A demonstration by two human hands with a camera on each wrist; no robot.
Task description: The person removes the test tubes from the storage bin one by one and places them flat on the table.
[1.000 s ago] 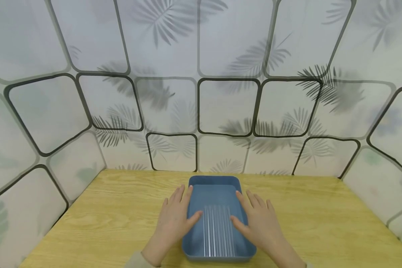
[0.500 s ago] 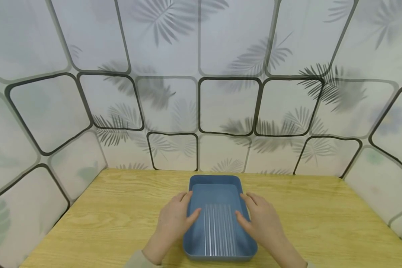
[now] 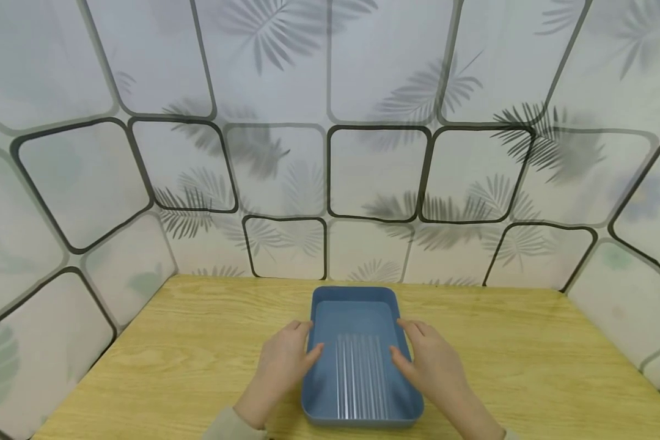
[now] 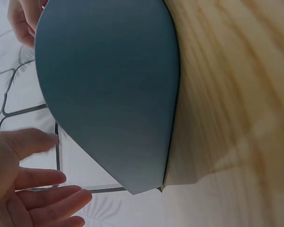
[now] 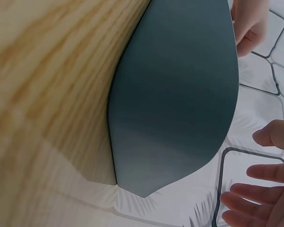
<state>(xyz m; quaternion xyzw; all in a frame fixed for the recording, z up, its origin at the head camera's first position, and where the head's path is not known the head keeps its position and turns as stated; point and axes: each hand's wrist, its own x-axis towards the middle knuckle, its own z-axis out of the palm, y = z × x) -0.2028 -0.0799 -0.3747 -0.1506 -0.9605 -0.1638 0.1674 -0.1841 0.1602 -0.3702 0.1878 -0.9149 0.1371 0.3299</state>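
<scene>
A blue rectangular tray [image 3: 353, 315] lies lengthwise on the table, and several clear, tube-like rods [image 3: 362, 377] lie side by side in its near half. Beside its left rim is my left hand [image 3: 283, 360], thumb toward the inside and fingers outside. My right hand [image 3: 436, 362] mirrors it along the right rim. Both wrist views show the tray's outer wall [image 4: 109, 94] with a gap to the loosely extended fingers [image 4: 57, 198] of the left hand and the fingers [image 5: 248, 191] of the right. Neither hand holds anything.
The wood-grain table [image 3: 198, 348] extends to both sides of the tray. A pale wall covering [image 3: 374, 171] with dark outlined shapes and grey leaves rises behind the table and along its left and right sides.
Both hands have drawn slightly outward and their fingers, spread over the rims earlier, have bent downward beside the tray. The tray and rods stay in place.
</scene>
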